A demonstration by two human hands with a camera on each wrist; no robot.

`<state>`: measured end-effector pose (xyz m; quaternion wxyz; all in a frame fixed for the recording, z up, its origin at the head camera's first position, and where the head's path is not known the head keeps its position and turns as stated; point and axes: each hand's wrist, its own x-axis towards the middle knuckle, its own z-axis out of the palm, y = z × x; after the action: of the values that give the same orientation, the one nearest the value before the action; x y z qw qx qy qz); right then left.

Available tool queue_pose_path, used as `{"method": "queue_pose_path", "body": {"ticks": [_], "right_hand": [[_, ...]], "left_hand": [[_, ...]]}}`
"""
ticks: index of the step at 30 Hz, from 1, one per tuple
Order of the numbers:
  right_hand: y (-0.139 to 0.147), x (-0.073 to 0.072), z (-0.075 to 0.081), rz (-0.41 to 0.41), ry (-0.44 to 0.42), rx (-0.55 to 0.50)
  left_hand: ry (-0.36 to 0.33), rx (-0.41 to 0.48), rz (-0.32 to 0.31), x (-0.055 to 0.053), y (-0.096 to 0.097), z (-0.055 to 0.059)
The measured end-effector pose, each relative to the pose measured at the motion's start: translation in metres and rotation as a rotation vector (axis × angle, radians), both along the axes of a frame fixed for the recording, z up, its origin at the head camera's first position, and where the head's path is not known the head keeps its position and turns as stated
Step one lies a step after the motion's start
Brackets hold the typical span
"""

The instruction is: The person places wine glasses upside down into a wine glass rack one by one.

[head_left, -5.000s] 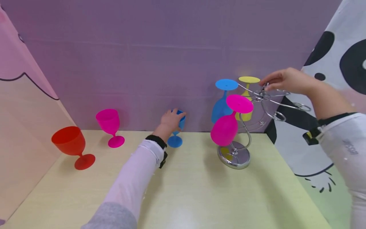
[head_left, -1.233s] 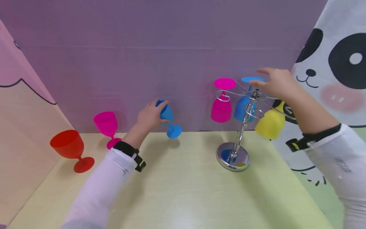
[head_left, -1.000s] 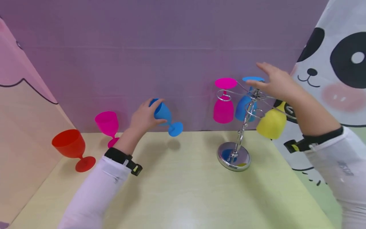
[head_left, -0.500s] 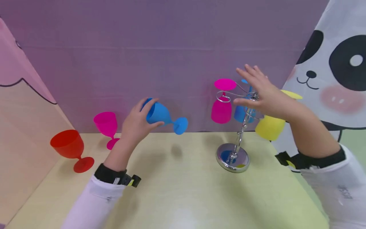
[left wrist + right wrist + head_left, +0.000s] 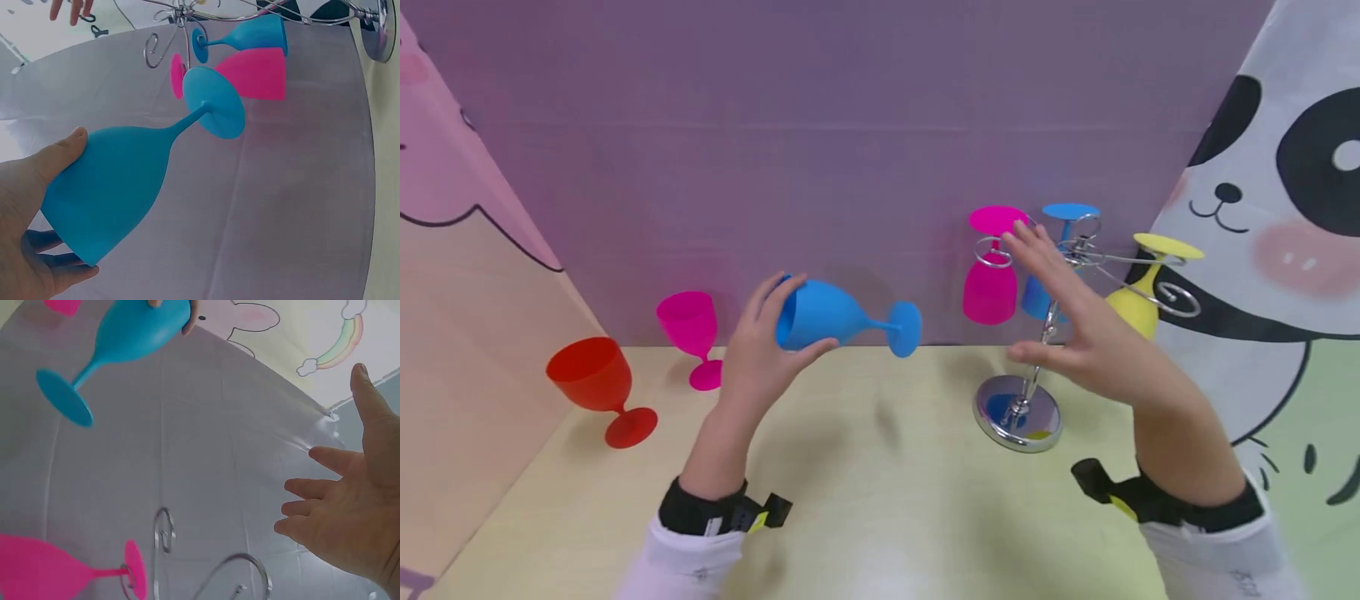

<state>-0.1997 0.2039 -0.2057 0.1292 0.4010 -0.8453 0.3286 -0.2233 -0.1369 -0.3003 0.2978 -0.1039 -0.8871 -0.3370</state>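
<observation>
- Between the left hand point(image 5: 756, 354) and the right hand point(image 5: 1090, 333), as the head view has it, a blue goblet point(image 5: 827, 315) is held sideways above the table point(image 5: 880, 517), foot toward the right hand. To my eye it could tip foot-down, since only the bowl has support.
- Beyond the right hand's fingertips, an upside-down pink goblet point(image 5: 990, 292) hangs on a metal rack point(image 5: 1019, 417); a careless brush might swing or unseat it. That hand is spread wide, thumb well apart from the fingers, and has hold of nothing.
- Left of the left hand stand a red goblet point(image 5: 591, 375) and an upright pink goblet point(image 5: 688, 323); a low backward sweep of the arm might topple the nearer, pink one.
- Ahead of the left hand, in the left wrist view, the blue foot points at the hanging goblets, so a hasty push could knock them. The hand is bent about the bowl near its rim, thumb on one side, fingers on the other.
- Beside the right hand, in the right wrist view, are curled rack ends that could snag a finger. The hand is splayed, touching nothing.
</observation>
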Motion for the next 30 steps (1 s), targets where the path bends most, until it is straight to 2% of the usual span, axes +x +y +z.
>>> {"method": "queue_pose_path", "body": {"ticks": [4,6,10,14,16,19,22,24,27,30], "right_hand": [[-0.007,0.003,-0.025,0.028,-0.002,-0.069],[-0.011,0.003,-0.04,0.032,-0.041,-0.112],[-0.021,0.001,-0.071,0.088,-0.154,-0.278],[-0.022,-0.004,-0.096,0.162,-0.232,-0.473],[-0.019,-0.006,-0.106,0.143,-0.25,-0.533],[-0.012,-0.009,-0.118,0.061,-0.298,-0.588],[-0.007,-0.011,-0.131,-0.018,-0.376,-0.633],[-0.006,-0.012,-0.139,-0.042,-0.442,-0.67],[-0.009,-0.014,-0.15,-0.029,-0.511,-0.689],[-0.015,-0.016,-0.159,0.031,-0.544,-0.693]], "left_hand": [[-0.036,0.093,-0.011,0.005,0.0,-0.006],[-0.054,0.164,-0.034,0.007,-0.001,-0.011],[-0.11,0.332,-0.087,0.009,-0.002,-0.021],[-0.167,0.479,-0.096,0.011,0.0,-0.031],[-0.19,0.539,-0.087,0.012,0.001,-0.036],[-0.235,0.623,-0.078,0.012,0.004,-0.043],[-0.292,0.702,-0.069,0.011,0.005,-0.05],[-0.326,0.751,-0.07,0.01,0.007,-0.054],[-0.374,0.794,-0.074,0.009,0.009,-0.061],[-0.433,0.814,-0.085,0.011,0.012,-0.066]]}}
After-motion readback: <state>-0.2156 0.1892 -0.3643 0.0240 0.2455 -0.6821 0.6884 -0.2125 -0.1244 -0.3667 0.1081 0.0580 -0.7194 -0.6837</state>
